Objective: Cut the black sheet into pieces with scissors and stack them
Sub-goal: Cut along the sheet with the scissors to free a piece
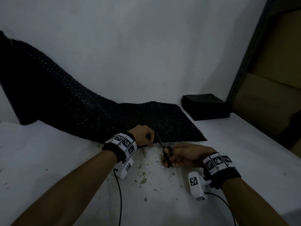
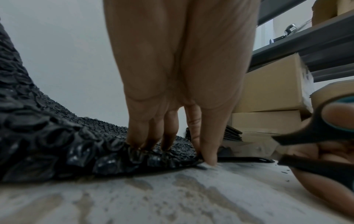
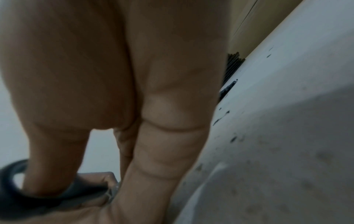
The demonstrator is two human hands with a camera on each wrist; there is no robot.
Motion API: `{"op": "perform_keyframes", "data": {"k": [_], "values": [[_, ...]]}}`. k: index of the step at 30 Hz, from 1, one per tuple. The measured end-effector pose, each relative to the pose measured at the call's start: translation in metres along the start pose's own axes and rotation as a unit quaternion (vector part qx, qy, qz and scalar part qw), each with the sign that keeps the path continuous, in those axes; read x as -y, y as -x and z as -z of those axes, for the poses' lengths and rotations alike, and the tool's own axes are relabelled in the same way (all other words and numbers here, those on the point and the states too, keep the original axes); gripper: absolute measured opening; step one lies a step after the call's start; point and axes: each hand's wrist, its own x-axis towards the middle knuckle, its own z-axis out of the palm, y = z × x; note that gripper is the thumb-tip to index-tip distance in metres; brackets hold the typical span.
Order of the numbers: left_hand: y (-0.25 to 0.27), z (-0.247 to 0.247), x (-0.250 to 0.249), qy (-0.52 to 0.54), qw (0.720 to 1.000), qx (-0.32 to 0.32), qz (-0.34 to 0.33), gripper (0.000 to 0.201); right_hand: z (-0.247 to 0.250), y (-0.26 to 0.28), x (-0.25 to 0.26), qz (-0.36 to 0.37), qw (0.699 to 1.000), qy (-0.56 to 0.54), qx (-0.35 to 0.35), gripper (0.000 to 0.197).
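Note:
A long black bubbled sheet (image 1: 78, 103) runs from the upper left down onto the white table (image 1: 236, 141), its flat end lying in the middle. My left hand (image 1: 144, 135) pinches the sheet's near edge (image 2: 145, 154), fingertips on top and thumb (image 2: 208, 151) at the rim. My right hand (image 1: 184, 154) holds black-handled scissors (image 1: 165, 151), thumb through one loop (image 3: 17, 194). The blades point up at the sheet's edge, right beside the left hand. A stack of cut black pieces (image 1: 206, 106) sits at the back right.
Cardboard boxes (image 1: 267, 101) and a dark shelf frame (image 1: 249, 51) stand to the right of the stack. A white wall (image 1: 146, 46) closes the back. Small dark and tan scraps (image 1: 146, 167) litter the table between my hands. Cables trail from both wrist cameras.

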Motion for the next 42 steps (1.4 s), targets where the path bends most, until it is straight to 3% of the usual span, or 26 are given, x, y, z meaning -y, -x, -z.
{"op": "perform_keyframes", "data": {"k": [7,16,20,24,31,38,42], "values": [[0.001,0.0,-0.001,0.015,1.0,0.003,0.007,0.009,-0.001,0.0,-0.004,0.038,0.999,-0.001,-0.009,0.029],[0.003,0.0,-0.001,0.01,1.0,-0.004,-0.008,0.006,0.0,-0.013,0.006,-0.002,0.999,0.048,-0.001,0.024],[0.004,0.001,0.001,0.012,1.0,-0.01,-0.017,0.007,-0.001,-0.016,0.014,0.007,0.999,0.047,0.002,0.046],[0.004,0.002,0.005,0.014,1.0,-0.01,-0.023,0.007,0.004,-0.02,0.019,-0.001,0.999,0.038,0.022,0.05],[0.002,0.001,0.009,0.004,0.999,-0.007,-0.034,0.007,0.006,-0.024,0.016,0.019,0.999,0.038,0.007,0.031],[0.004,0.003,0.008,0.014,0.999,-0.002,-0.029,0.007,0.008,-0.019,0.008,0.038,0.999,0.027,-0.006,0.033],[0.005,0.003,0.009,0.02,0.999,0.003,-0.031,0.005,0.007,-0.021,0.013,0.014,1.0,0.006,0.019,0.048]]}}
